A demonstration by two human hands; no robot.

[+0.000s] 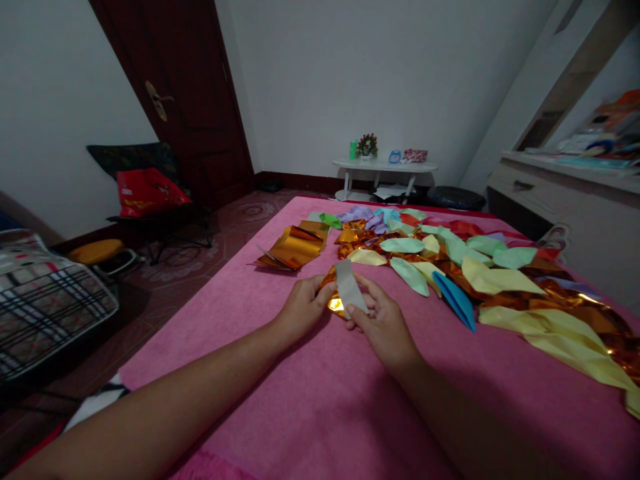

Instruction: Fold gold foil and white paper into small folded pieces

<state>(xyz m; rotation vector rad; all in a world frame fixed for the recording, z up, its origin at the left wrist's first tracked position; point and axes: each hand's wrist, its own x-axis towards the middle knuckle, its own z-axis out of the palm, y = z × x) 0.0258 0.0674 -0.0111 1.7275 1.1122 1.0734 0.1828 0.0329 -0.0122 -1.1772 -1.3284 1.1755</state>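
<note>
Between my two hands is a small sheet of gold foil paper (350, 288), partly folded, its pale grey back facing up and shiny gold showing on its left side. My left hand (307, 303) pinches the gold left edge between thumb and fingers. On the right side, my right hand (383, 320) holds the sheet, with the thumb on the grey face and the fingers behind it. Beyond my left hand, a stack of gold foil sheets (295, 247) lies on the pink tablecloth (230, 300).
Folded paper shapes in green, yellow (495, 277) and blue (455, 300) cover the table's right side, with crumpled gold foil among them. Behind stands a small white table (385, 164). A chair at the left bears a red bag (150, 192); a drawer cabinet (565, 200) is at right.
</note>
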